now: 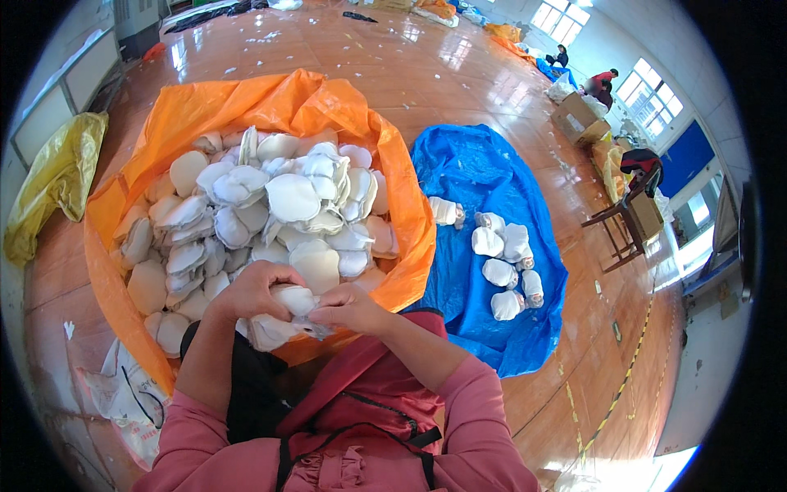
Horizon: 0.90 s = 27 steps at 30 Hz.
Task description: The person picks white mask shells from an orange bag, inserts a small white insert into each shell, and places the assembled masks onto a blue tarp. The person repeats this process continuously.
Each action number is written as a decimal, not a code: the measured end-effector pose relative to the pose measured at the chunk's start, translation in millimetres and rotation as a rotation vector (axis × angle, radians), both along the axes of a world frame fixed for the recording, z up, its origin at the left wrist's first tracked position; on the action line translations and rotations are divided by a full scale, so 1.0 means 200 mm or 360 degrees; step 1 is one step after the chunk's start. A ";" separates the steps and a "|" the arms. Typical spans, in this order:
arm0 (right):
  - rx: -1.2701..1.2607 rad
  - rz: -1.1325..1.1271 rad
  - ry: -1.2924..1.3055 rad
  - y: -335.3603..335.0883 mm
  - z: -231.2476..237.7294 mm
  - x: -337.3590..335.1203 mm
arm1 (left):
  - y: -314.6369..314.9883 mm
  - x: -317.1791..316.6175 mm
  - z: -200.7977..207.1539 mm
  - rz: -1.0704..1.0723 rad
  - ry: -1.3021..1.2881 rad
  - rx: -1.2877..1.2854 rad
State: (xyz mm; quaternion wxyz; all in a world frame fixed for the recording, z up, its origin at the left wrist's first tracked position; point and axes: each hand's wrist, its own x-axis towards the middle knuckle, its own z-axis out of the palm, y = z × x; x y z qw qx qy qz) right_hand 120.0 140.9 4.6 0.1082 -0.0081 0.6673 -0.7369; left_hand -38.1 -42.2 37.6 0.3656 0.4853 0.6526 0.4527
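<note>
In front of my lap, my left hand (261,289) curls around a small stack of white rounded pads (293,298). The fingers of my right hand (351,309) are closed in a pinch on the stack's right end, where a bit of thin clear material seems to show. More white pads (269,331) lie just below my left hand. Beyond both hands a big orange sack (392,148) stands with its mouth rolled wide, full of loose white and cream pads (293,198). To the right, several tied bundles of white pads (516,243) rest on a blue sheet (459,295).
A yellow sack (61,180) slumps by the left wall, and a white printed sack (131,394) lies near my left side. Off to the right stand a chair (631,221) and a cardboard box (578,120). Two people (602,84) sit at the far right. White scraps dot the tiled floor.
</note>
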 end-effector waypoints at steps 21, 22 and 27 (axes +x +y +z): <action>0.0501 -0.0697 0.0482 0.01 -0.01 0.02 | 0.15 0.13 -0.13 0.0724 -0.0289 -0.0017; 0.0514 -0.0680 0.0489 0.00 -0.01 0.02 | 0.15 0.13 -0.12 0.0686 -0.0347 0.0044; 0.0650 -0.0699 0.0535 -0.01 0.00 0.02 | 0.17 0.17 -0.12 0.0832 0.0101 0.0023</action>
